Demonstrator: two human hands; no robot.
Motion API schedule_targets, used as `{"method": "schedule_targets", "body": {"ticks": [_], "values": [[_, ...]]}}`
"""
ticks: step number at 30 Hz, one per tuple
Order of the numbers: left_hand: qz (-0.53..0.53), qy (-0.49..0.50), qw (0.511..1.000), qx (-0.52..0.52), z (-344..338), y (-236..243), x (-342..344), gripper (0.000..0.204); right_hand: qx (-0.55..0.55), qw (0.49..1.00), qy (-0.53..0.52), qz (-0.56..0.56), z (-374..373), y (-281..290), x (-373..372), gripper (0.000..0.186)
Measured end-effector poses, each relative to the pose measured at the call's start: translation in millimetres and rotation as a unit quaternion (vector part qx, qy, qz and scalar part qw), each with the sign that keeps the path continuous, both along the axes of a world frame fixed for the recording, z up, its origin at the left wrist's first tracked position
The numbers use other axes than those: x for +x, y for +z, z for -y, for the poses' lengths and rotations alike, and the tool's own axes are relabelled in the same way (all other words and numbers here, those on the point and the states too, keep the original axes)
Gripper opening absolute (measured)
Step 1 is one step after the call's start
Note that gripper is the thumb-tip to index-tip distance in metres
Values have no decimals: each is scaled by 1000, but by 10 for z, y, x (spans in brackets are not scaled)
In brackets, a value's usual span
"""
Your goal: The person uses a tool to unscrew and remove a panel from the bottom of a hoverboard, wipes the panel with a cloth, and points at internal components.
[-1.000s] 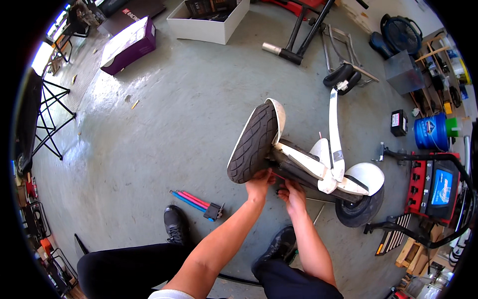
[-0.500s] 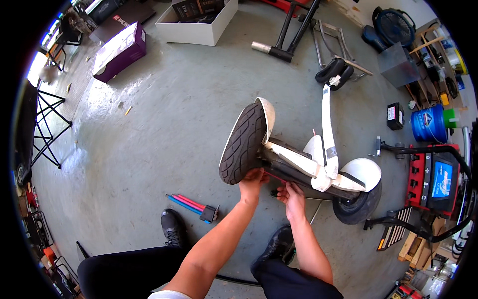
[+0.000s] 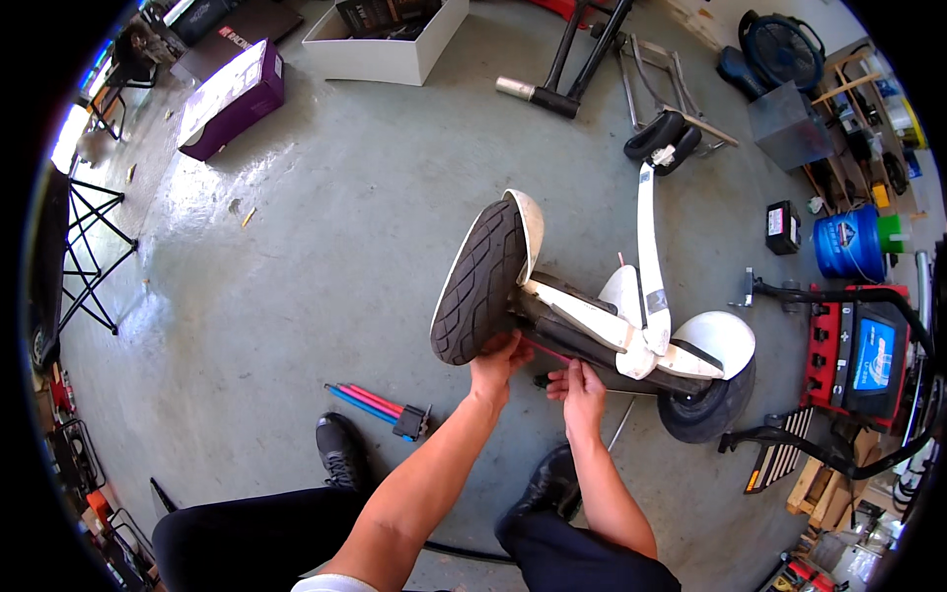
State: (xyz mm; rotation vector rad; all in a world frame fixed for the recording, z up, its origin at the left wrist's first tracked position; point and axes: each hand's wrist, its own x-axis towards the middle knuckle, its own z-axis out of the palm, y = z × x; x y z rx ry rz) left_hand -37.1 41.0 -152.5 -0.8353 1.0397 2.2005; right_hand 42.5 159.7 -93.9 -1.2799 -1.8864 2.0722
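A white and black two-wheeled self-balancing scooter (image 3: 595, 326) lies tipped on the floor in front of me, its left tyre (image 3: 480, 286) facing up toward me. My left hand (image 3: 498, 365) is closed beside that tyre, low against the scooter's underside, with its fingertips at one end of a thin red hex key (image 3: 545, 349). Pinched between the thumb and fingers of my right hand (image 3: 577, 388) is the key's other end. The scooter's body hides where the tip goes. On the floor to the left lies a hex key holder (image 3: 411, 422) with several coloured keys (image 3: 367, 400).
The scooter's white steering bar (image 3: 647, 237) reaches away to a black padded end. Around lie a purple box (image 3: 232, 104), a white box (image 3: 380, 59), a black stand (image 3: 557, 94), a blue bucket (image 3: 846, 245) and a red machine (image 3: 858, 355). My shoes flank the work.
My right hand has shifted slightly and its fingers have changed position around the hex key. The left hand stays by the tyre. The scooter looks unmoved; the view has shifted a little.
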Motion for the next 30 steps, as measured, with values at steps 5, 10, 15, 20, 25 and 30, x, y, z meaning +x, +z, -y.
{"method": "schedule_targets", "body": {"ticks": [5,10,15,20,25,30], "values": [[-1,21,1000,12,-25,12,20,18,-13,1000,18,-10,-4,81,-31,32],[13,23,998,50,-32,29,4,16,-36,999,-20,-18,28,138,-74,31],[58,-9,991,116,-52,61,-12,21,123,987,89,-48,238,457,-213,28],[47,-52,926,372,179,-518,-83,35,429,845,310,-73,691,683,-527,41],[4,-39,981,190,32,-322,-12,29,464,809,346,-102,534,682,-618,48],[27,26,887,461,261,-533,172,35,385,859,329,-78,568,443,-541,27]]}}
